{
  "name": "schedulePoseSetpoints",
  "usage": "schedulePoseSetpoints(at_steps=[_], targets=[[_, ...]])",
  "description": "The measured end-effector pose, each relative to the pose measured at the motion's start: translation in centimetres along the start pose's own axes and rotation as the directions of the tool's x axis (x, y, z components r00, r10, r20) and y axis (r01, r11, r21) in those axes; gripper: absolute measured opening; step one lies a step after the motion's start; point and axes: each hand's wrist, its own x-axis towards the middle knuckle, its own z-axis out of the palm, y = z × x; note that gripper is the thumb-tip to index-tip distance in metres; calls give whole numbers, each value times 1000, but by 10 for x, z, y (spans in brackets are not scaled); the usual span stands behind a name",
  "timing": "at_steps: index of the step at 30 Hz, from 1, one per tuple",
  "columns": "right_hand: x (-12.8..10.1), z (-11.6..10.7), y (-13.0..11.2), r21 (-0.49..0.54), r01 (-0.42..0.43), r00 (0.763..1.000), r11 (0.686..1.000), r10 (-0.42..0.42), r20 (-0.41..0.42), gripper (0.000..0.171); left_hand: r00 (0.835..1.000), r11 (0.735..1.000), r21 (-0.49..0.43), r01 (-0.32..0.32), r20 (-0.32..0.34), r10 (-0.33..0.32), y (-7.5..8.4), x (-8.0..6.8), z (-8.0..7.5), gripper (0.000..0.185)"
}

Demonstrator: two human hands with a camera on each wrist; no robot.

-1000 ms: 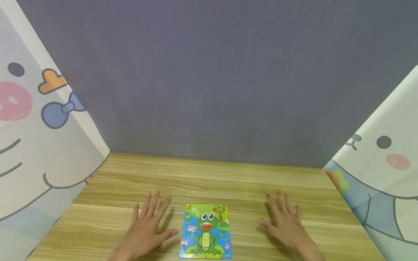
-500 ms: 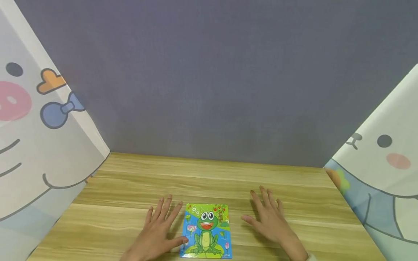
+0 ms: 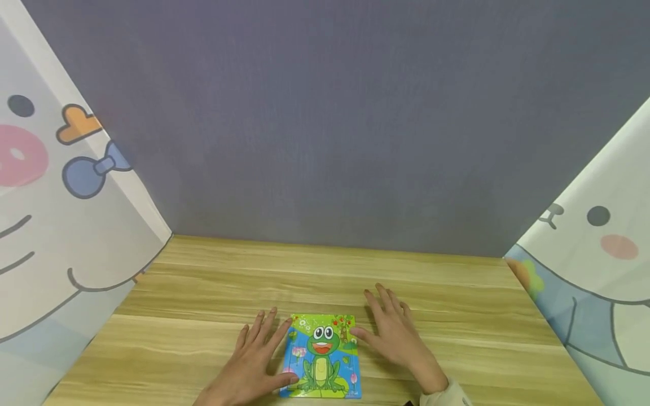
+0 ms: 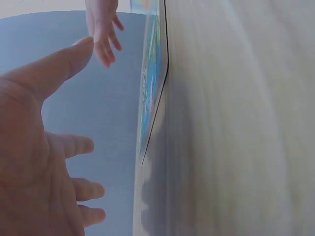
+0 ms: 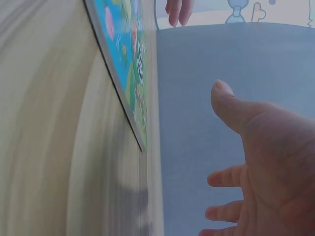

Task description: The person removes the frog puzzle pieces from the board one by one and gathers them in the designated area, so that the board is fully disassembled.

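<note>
Wooden table [image 3: 203, 293] bears frog puzzle [image 3: 321, 357] between cartoon curtains [image 3: 56, 225].

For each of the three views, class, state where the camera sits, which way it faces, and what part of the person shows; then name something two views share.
Head: worn on the head, facing forward and down at the wooden table; shows the left hand and right hand flanking the frog puzzle.
Left wrist: low beside the left palm, facing across the puzzle's edge towards the right hand.
Right wrist: low beside the right palm, facing across the puzzle towards the left hand's fingertips.
Shared: all three show the frog puzzle.
</note>
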Motion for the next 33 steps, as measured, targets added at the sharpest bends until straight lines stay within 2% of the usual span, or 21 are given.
schedulePoseSetpoints(at_steps=[11,18,24,33], targets=[[10,6,-20,88,14,998,996,-20,60,81,998,994,-94,-47,44,52,-7,3,4,99],[17,14,-31,141,38,995,989,-50,83,78,996,988,-144,-51,64,61,-9,2,6,97],[22,21,-37,199,47,991,979,-71,113,76,992,985,-162,-54,103,71,-11,1,9,97],[27,29,-51,221,65,985,973,-98,142,66,985,979,-186,-78,138,105,-10,-1,11,101]])
